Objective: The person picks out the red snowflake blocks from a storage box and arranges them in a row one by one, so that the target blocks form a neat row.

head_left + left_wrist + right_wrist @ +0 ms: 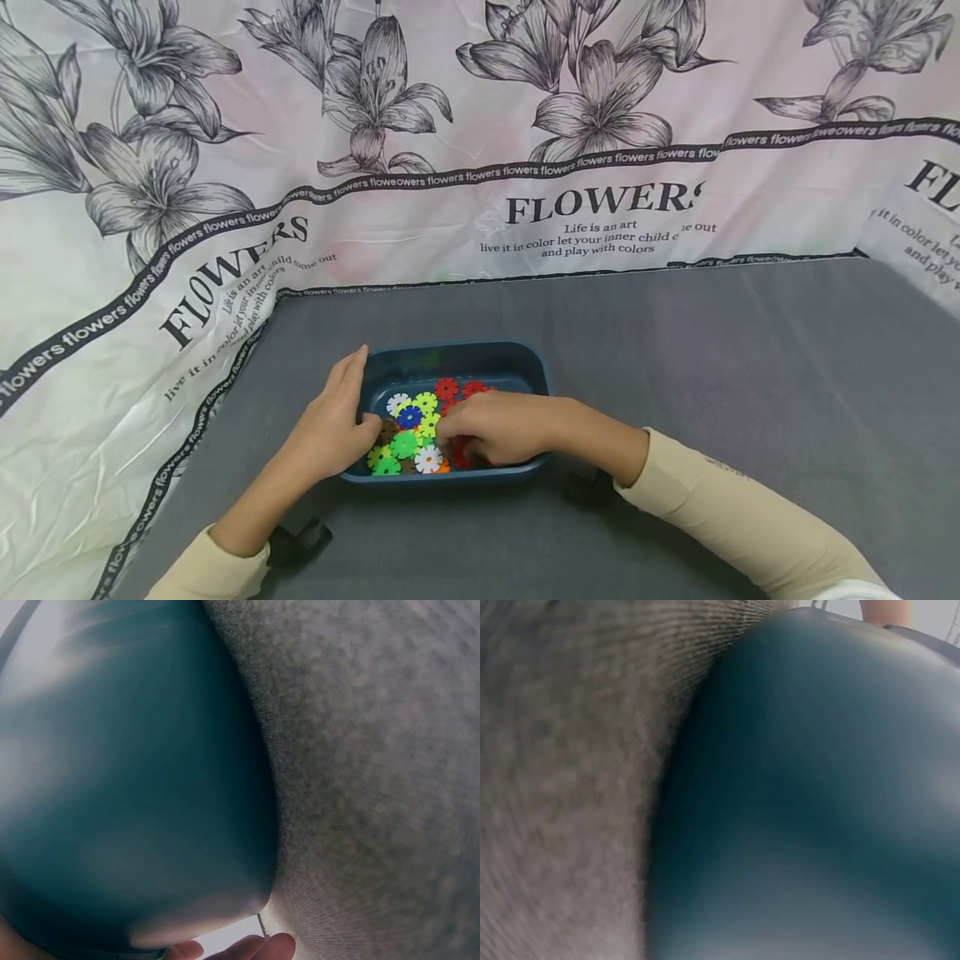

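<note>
A dark blue plastic tub [480, 364] stands on the grey cloth, holding several flower-shaped plastic pieces. At its left end my left hand [333, 425] grips the wall, thumb over the rim and fingers along the outside. My right hand [513, 427] reaches down into the right half, fingers bent among the pieces; I cannot tell whether they pinch one. Left of those fingers lie a blue piece [408, 417], a green piece [405, 444] and a white piece [428, 458]. Behind them is a red piece [446, 388]. The tub's outer wall [142, 772] fills much of both wrist views.
Grey cloth [712, 358] covers the table around the tub. A white sheet [420, 225] printed with flowers and lettering hangs along the back and left side. Dark straps with small devices [300, 542] sit under the wrists.
</note>
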`<state>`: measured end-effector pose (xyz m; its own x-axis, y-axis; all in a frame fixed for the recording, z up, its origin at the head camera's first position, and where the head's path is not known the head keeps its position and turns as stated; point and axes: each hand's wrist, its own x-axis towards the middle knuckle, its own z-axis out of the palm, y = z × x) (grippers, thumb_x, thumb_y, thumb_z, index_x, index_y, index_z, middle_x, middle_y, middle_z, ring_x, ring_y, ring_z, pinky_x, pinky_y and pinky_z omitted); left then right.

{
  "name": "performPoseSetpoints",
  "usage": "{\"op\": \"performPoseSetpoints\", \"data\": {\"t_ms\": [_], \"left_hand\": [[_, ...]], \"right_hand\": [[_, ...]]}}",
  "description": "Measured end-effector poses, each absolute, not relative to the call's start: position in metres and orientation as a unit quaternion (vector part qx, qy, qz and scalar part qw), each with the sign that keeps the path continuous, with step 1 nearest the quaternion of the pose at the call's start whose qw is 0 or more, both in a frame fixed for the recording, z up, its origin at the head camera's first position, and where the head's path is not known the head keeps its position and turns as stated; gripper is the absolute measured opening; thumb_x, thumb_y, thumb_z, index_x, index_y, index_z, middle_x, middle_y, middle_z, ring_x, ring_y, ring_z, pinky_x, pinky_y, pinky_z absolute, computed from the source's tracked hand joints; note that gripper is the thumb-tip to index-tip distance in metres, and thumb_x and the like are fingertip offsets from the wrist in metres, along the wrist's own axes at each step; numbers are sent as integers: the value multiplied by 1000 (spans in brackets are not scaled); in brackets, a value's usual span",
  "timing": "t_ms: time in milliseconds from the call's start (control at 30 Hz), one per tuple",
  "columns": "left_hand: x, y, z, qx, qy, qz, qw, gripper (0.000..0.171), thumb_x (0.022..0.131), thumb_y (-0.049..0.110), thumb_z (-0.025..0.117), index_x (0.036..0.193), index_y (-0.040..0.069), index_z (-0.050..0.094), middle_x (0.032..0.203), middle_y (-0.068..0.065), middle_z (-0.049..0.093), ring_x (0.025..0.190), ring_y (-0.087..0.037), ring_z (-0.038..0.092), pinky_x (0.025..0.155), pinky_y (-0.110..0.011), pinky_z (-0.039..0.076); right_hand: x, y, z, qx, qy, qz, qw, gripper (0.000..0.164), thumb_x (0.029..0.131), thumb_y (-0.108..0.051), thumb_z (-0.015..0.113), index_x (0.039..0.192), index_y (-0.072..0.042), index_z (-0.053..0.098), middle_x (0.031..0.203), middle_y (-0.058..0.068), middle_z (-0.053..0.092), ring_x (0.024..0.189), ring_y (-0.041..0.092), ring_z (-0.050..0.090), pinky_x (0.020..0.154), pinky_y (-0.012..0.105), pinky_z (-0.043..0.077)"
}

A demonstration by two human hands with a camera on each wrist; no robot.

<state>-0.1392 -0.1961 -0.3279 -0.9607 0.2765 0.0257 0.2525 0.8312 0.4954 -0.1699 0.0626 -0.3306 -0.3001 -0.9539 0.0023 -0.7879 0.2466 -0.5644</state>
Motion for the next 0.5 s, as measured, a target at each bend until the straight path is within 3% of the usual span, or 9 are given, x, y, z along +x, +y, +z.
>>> {"op": "performPoseSetpoints", "data": {"t_ms": [333, 500], "left_hand": [[-138, -196, -328, 139, 959, 248, 17, 89, 89, 6, 58, 161, 3, 6, 161, -25, 14, 67, -20, 49, 53, -35, 37], [-139, -197, -329, 141, 958, 249, 16, 89, 89, 7, 58, 161, 3, 6, 161, -25, 14, 63, -19, 47, 53, -35, 37]], "right_hand": [[-172, 69, -319, -559, 769, -257, 172, 20, 94, 4, 62, 106, -9, 70, 98, -5, 67, 86, 5, 57, 82, 19, 49], [-174, 77, -310, -545, 780, -262, 162, 17, 95, 1, 64, 109, -7, 69, 103, -2, 69, 90, 6, 61, 84, 21, 50]]}}
